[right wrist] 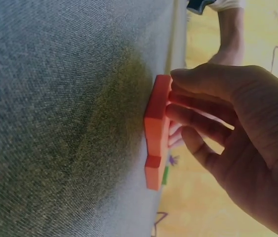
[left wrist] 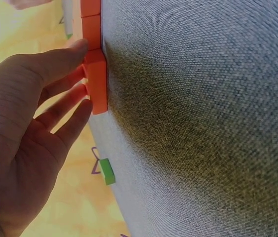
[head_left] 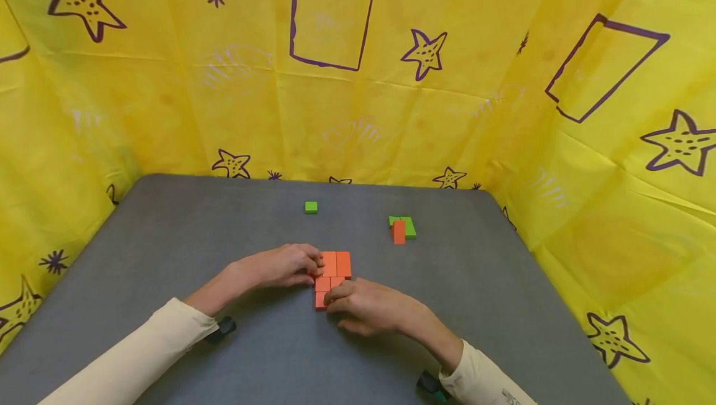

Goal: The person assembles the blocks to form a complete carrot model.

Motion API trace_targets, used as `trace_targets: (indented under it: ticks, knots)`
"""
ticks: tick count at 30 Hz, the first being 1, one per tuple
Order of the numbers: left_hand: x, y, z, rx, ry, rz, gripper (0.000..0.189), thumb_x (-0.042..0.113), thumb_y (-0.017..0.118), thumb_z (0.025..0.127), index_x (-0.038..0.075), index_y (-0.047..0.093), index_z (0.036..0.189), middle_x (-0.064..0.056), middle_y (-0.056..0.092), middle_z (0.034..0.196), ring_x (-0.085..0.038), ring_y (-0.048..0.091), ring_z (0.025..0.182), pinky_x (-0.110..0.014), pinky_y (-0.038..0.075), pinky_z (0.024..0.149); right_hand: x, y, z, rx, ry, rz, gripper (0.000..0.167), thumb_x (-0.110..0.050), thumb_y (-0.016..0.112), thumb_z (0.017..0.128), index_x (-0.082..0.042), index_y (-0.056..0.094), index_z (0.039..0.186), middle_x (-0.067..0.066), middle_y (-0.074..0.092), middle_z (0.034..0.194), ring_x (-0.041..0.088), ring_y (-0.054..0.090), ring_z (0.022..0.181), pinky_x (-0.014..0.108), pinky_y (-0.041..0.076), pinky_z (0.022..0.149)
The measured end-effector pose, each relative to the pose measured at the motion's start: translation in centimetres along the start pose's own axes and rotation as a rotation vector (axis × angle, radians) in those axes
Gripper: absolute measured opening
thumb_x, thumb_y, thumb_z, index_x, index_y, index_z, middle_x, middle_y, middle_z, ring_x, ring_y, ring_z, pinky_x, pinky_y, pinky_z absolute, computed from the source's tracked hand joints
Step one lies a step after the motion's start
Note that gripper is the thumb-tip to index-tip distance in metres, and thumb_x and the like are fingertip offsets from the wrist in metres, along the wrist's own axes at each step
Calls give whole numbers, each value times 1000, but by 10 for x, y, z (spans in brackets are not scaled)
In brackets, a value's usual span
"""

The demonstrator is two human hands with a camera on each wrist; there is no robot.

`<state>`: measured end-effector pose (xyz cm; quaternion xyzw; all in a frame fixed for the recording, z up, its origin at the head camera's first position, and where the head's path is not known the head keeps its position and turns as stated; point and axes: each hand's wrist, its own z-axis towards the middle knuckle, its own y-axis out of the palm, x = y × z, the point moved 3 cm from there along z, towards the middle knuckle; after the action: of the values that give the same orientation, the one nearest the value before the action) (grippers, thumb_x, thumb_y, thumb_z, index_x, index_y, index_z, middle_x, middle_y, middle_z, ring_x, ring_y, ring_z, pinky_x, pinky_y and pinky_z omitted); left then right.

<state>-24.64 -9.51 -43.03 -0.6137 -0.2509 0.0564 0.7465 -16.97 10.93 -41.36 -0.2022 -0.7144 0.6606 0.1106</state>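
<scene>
Orange blocks (head_left: 344, 263) lie flat and close together on the grey table, longer ones at the far end and smaller ones nearer. My left hand (head_left: 288, 265) touches their left side. In the left wrist view its thumb reaches along the top edge of an orange block (left wrist: 97, 81), fingertips beside it. My right hand (head_left: 377, 307) rests its fingertips on the near right blocks. In the right wrist view its thumb and fingers lie lightly extended against the top of an orange block (right wrist: 157, 103). Some blocks are partly hidden by the fingers.
A small green block (head_left: 311, 207) lies farther back. Back right, an orange block (head_left: 399, 232) stands in front of flat green pieces (head_left: 409, 227). A yellow cloth (head_left: 358, 113) with purple drawings walls the back and sides of the grey table (head_left: 475, 281).
</scene>
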Motion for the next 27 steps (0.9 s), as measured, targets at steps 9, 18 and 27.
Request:
trace_targets:
  ticks: [9,18,27]
  knots:
    - [-1,-1,0,0,4,5,13,16,77,95,11,81,107,-5,72,116,-17,68,108,-40,61,95,0,1,-1,17,-20,14,26,-21,73,98,-13,75,123,-3,69,134,10,63,125,23,50,110]
    - [-1,1,1,-3,3,8,13,16,76,96,12,80,107,-3,72,116,-17,68,108,-40,60,96,-2,2,-2,16,-14,-24,25,-23,74,98,-17,75,122,-5,68,132,9,62,123,25,52,106]
    - [2,1,1,4,19,24,10,17,77,95,11,80,103,-2,70,110,-13,66,101,-36,61,90,25,-14,-8,126,74,108,25,-17,72,99,-10,73,123,4,68,126,17,66,113,29,56,101]
